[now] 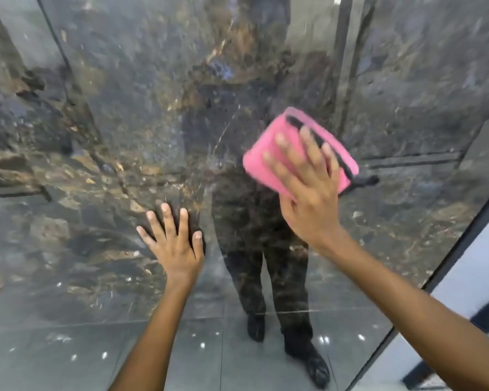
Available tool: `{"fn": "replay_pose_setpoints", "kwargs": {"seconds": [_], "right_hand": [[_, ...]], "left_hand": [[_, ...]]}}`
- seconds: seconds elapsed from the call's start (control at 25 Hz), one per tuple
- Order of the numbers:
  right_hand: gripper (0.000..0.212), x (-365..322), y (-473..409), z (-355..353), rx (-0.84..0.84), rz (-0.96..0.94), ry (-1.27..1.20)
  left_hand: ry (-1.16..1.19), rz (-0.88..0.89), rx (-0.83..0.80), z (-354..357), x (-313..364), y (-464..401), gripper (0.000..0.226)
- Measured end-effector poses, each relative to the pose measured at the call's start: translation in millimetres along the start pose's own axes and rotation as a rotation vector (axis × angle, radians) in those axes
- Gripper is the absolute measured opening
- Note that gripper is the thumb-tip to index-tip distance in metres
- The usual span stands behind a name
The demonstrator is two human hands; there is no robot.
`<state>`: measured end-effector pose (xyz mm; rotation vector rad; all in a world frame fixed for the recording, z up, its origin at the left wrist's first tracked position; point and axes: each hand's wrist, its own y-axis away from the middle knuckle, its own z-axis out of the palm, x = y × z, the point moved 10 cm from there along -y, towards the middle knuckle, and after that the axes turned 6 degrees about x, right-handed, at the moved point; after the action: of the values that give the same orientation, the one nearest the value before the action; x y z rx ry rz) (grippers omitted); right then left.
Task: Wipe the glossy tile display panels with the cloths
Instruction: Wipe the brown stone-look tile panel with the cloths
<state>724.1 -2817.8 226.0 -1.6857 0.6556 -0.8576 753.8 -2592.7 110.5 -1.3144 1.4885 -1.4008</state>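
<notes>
Two bare forearms reach in from the bottom edge toward the panel (124, 122), a large glossy slab of dark marbled stone with brown and grey veining that fills nearly all of the view. Left hand (173, 244) lies flat against the panel at lower centre, palm to the surface, its fingers (168, 218) straight and spread apart, holding nothing. Right hand (308, 190) is higher and to the right, also flat, with straight spread fingers pressing the cloth (268, 156) against the panel; none of them curl round it. That cloth is pink, folded into a rough rectangle tilted down to the right, with a dark band along its upper right edge and a short dark tab sticking out at its lower right corner. It sits just right of the panel's middle, well apart from the left hand.

On the shiny surface, between the two hands and below them, shows a dim reflection of a person (266, 263) standing in dark trousers and dark shoes on a grey tiled floor. A dark frame (463, 232) runs diagonally along the panel's right edge, with a pale surface beyond it
</notes>
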Motion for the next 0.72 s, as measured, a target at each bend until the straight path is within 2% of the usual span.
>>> {"fn": "replay_pose_setpoints", "kwargs": {"seconds": [0.04,0.08,0.12,0.2,0.24,0.28,0.32,0.4,0.48,0.56,0.6,0.64,0.68,0.72], "right_hand": [[0.051,-5,-10,8,0.037,0.034,0.041],[0.056,-27,-1,19,0.036,-0.027,0.09],[0.063,-58,36,39,-0.055,-0.171,0.131],[0.068,-114,178,74,-0.398,-0.545,0.139],[0.071,-122,247,76,-0.564,-0.673,0.12],[0.074,-121,294,69,-0.696,-0.767,0.047],[0.074,-112,312,56,-0.746,-0.803,-0.048],[0.067,-63,266,36,-0.694,-0.648,-0.036],[0.055,14,181,18,-0.677,-0.219,-0.021],[0.055,77,123,-9,-0.429,0.158,0.083],[0.059,83,121,-18,-0.303,0.255,0.173],[0.065,69,135,-15,-0.247,0.241,0.242],[0.07,37,164,-1,-0.271,0.113,0.254],[0.072,-8,207,21,-0.4,-0.12,0.237]], "left_hand": [[0.005,-0.004,0.014,0,0,0,0.053],[0.02,-0.006,0.018,0,-1,1,0.051],[0.046,-0.009,0.015,1,-3,1,0.051],[0.07,-0.017,0.012,1,-5,0,0.05],[0.063,-0.026,0.013,2,-5,0,0.05],[0.059,-0.035,0.014,2,-6,0,0.05],[0.056,-0.029,0.02,1,-5,0,0.05],[0.045,0.001,0.043,-1,0,1,0.051],[0.054,-0.016,0.05,0,-2,0,0.051],[0.087,-0.144,0.062,0,3,0,0.052],[0.128,-0.236,0.059,2,12,3,0.052],[0.184,-0.28,0.04,4,30,6,0.052],[0.245,-0.238,0.006,8,56,14,0.051],[0.288,-0.124,-0.034,13,86,25,0.05]]}}
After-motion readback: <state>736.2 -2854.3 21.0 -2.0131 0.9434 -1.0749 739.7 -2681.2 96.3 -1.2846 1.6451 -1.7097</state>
